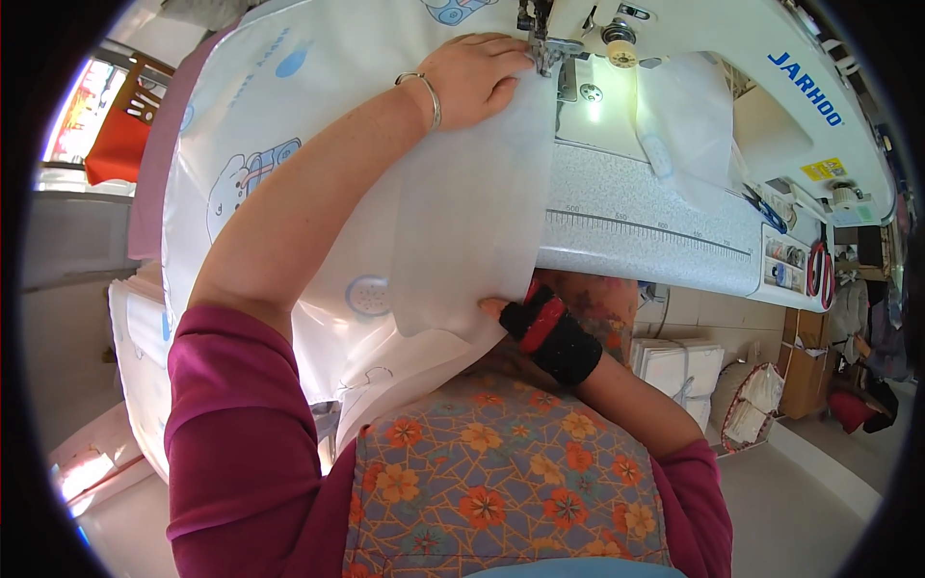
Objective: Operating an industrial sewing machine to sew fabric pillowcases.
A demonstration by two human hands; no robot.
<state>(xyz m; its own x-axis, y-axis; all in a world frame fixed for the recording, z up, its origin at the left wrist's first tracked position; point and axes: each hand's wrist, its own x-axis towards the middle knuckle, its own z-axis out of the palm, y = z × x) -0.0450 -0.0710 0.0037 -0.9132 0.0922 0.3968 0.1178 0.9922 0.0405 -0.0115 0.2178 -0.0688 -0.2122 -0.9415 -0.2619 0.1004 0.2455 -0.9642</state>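
Note:
A large white cloth [462, 222] with pale blue cartoon prints spreads over the machine table and drapes toward my lap. My left hand [477, 82] lies flat on it, fingers stretched out beside the presser foot [549, 60] of a white sewing machine [713, 39]. The cloth's right edge lines up with the foot. Lower down, my right hand [520, 316], in a black and red wrist wrap, grips the near edge of the cloth. Its thumb shows on top; the other fingers are mostly hidden.
A ruler scale [646, 224] runs along the table front. Blue-handled snips [766, 207], red-handled scissors [819, 272] and a tray of bobbins [785, 260] are at the right. A white piece [689, 125] lies under the machine arm. Tied white stacks [679, 371] stand below the table.

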